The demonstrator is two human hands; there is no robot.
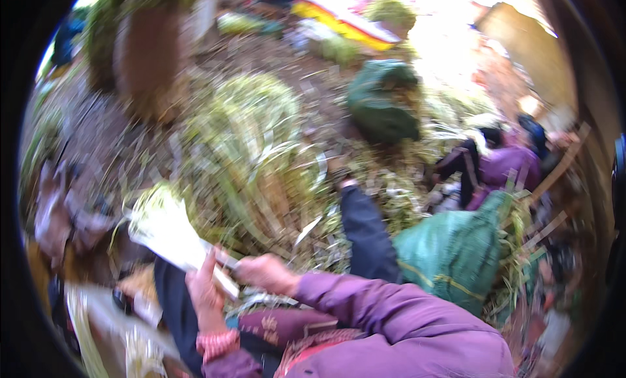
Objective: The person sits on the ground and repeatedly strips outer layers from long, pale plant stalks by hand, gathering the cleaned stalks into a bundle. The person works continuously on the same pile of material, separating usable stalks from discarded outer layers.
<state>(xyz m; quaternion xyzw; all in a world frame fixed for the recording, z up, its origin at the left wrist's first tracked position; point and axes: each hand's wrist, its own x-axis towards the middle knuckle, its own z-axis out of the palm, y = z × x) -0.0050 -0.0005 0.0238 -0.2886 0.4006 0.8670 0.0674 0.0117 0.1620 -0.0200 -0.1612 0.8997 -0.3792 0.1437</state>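
My left hand grips the pale stalk of a leafy vegetable or plant bundle, whose frayed yellow-green end points up and left. My right hand is closed on the handle of a knife, its blade lying against the stalk near my left fingers; blur hides the exact contact. Both hands are above my lap, in purple sleeves. Just beyond them stands a large heap of green and pale plants.
A green woven sack lies right of my leg, and a dark green bundle sits farther off. Another person in purple is at right. Leaf scraps cover the ground around my outstretched leg. Pale stalks lie at lower left.
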